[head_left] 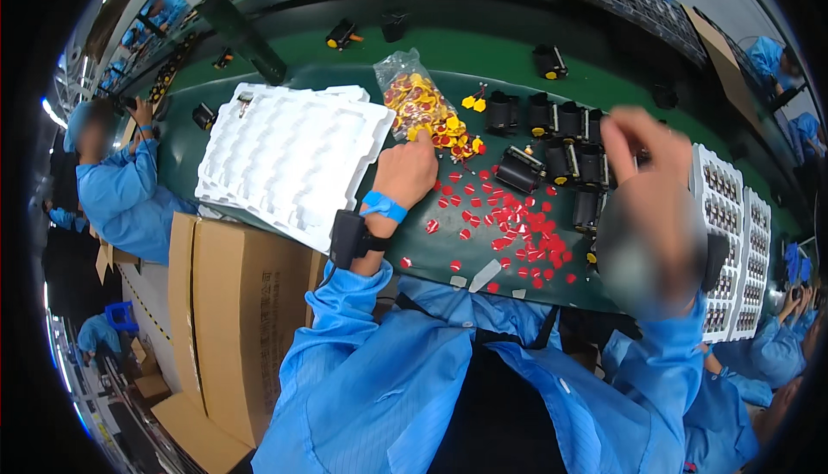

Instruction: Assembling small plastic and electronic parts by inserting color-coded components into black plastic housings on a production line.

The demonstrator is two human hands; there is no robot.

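Observation:
My left hand [404,176] rests at the lower edge of a clear plastic bag [398,67] spilling yellow-and-red pieces [448,131]. Its fingers are curled and their tips meet the pieces; what they hold, if anything, is hidden. Over the right side of the table is my right hand [653,150], bent at the fingers and smeared by motion, close to several black box-shaped units [591,166]. One such unit [519,169] lies tilted apart from the rows. Between my hands, red round pieces [526,231], some marked with white, are scattered across the green table [423,254].
Stacked white molded trays [289,159] lie left of the bag. Filled white trays [720,202] stand at the right. A cardboard box [246,319] is below the table's left edge. More black units [549,62] sit on the far green strip. A person in blue [121,181] works at left.

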